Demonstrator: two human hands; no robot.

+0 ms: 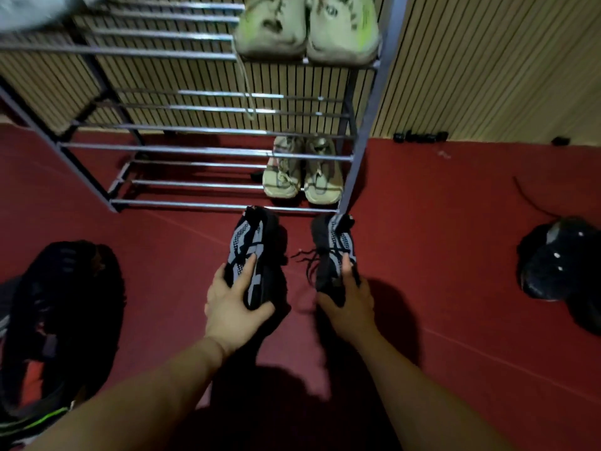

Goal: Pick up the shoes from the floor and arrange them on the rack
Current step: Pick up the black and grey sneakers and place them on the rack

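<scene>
My left hand (232,307) grips the heel end of a black and grey sneaker (252,252), its toe pointing at the rack. My right hand (346,301) grips the matching sneaker (331,245), whose loose laces hang to the left. Both shoes are just in front of the metal shoe rack (201,151). A pale green pair (302,170) sits at the right end of the rack's lowest shelf. Another pale pair (309,30) with neon streaks sits on the upper shelf's right end.
Dark shoes (61,307) lie on the red floor at the left, and a black shoe (559,258) lies at the right. A slatted wall (487,66) stands behind the rack. Small dark items (419,136) lie at the wall's foot.
</scene>
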